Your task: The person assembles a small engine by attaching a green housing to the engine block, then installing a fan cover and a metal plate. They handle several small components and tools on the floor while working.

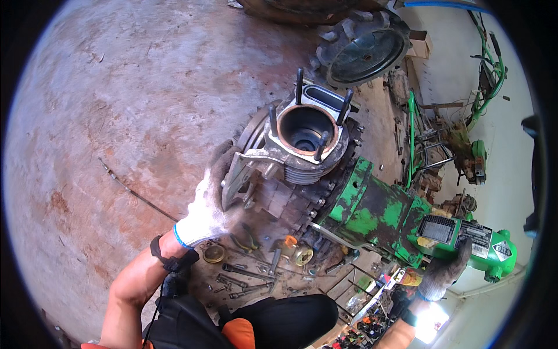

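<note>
An engine block with a round open cylinder bore and several upright studs stands in front of me. On its near left side is a flat grey metal bracket. My left hand, in a white and grey work glove, is closed around the bracket, its fingers behind the plate and the thumb in front. A worn green housing joins the block on the right and runs to a green end with labels. My gloved right hand rests on that end, fingers laid over it; the thumb is hidden.
Wrenches, pliers, a small round tin and loose parts lie on the floor near my knees. A thin cable lies at left. A lugged tyre stands behind the engine. Green machine parts line the right wall.
</note>
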`<state>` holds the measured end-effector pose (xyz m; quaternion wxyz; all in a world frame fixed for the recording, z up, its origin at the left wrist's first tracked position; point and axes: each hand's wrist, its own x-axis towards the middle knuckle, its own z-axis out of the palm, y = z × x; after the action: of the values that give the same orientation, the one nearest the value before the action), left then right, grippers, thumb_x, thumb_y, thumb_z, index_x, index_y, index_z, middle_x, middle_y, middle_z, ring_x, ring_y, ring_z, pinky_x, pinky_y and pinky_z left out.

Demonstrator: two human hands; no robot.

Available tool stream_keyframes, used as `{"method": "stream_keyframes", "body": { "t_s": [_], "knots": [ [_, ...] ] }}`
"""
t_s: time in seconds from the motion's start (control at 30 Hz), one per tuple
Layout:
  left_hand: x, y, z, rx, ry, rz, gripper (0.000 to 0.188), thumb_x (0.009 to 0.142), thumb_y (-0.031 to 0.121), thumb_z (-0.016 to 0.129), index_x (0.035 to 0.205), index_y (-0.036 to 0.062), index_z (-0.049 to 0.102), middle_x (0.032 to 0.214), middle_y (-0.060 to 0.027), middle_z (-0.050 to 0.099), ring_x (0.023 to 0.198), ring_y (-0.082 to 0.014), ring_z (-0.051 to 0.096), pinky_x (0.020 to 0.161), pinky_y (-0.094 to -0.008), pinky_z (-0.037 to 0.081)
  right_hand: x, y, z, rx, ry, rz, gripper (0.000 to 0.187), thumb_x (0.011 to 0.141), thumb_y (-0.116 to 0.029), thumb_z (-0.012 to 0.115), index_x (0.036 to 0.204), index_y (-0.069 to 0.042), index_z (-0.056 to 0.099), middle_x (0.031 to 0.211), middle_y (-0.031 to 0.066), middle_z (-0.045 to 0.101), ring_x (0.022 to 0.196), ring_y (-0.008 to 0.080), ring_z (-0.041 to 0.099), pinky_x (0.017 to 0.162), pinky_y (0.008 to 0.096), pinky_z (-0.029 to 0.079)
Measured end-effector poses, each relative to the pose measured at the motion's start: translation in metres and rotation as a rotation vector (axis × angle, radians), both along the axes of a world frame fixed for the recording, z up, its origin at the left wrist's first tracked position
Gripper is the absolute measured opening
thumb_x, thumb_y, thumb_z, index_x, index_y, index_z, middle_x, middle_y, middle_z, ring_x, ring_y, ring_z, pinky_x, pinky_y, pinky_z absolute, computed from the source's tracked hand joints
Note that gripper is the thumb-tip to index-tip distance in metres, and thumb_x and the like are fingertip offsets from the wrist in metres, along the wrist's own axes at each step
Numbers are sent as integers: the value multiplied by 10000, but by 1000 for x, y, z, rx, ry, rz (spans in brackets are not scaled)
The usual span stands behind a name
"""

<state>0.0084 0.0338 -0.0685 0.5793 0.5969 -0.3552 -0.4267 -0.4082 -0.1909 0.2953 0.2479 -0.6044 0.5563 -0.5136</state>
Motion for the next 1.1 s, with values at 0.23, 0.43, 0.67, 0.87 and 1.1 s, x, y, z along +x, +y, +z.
{"method": "stream_keyframes", "body": {
  "t_s": [0.23, 0.43, 0.67, 0.87, 1.1],
  "knots": [
    [32, -15, -10, -171, 406, -62, 1157, 911, 322, 861, 1825, 49, 206, 1790, -199, 431, 1665, -354, 409, 1364, -495, 351, -9, -5, 2, 27, 52, 41, 626, 1130, -425, 658, 1647, -82, 577, 1682, 133, 558, 1546, 317, 541, 1340, 552, 389],
    [11, -34, -49, 51, 857, 27, 769, 1238, 465, 498, 1815, 13, 264, 1765, -170, 490, 1584, -267, 501, 1346, -382, 363, -5, -12, 6, 125, 75, 136, 700, 1157, -488, 615, 1677, -27, 532, 1673, 135, 576, 1525, 316, 576, 1332, 548, 410],
    [-6, -38, -60, 33, 974, 132, 714, 1223, 300, 565, 1820, 58, 258, 1738, -166, 517, 1523, -272, 575, 1284, -409, 484, -47, -46, 1, -62, 712, 270, 605, 1167, -274, 610, 1715, -58, 475, 1706, 170, 553, 1514, 324, 585, 1316, 543, 446],
    [-10, -54, -29, 91, 731, 119, 755, 1195, 394, 591, 1783, 7, 318, 1675, -218, 548, 1471, -312, 594, 1261, -438, 475, -67, -85, 5, -157, 1066, 184, 716, 1033, 97, 644, 1706, -65, 463, 1694, 184, 562, 1522, 319, 581, 1312, 486, 459],
    [-26, -66, 25, 151, 288, 211, 905, 1069, 657, 696, 1613, -44, 519, 1253, -265, 760, 1133, -319, 768, 928, -423, 624, -64, -167, -6, -75, 858, 132, 527, 1184, -250, 537, 1673, -53, 525, 1672, 161, 565, 1527, 300, 552, 1309, 480, 436]
  ]
}}
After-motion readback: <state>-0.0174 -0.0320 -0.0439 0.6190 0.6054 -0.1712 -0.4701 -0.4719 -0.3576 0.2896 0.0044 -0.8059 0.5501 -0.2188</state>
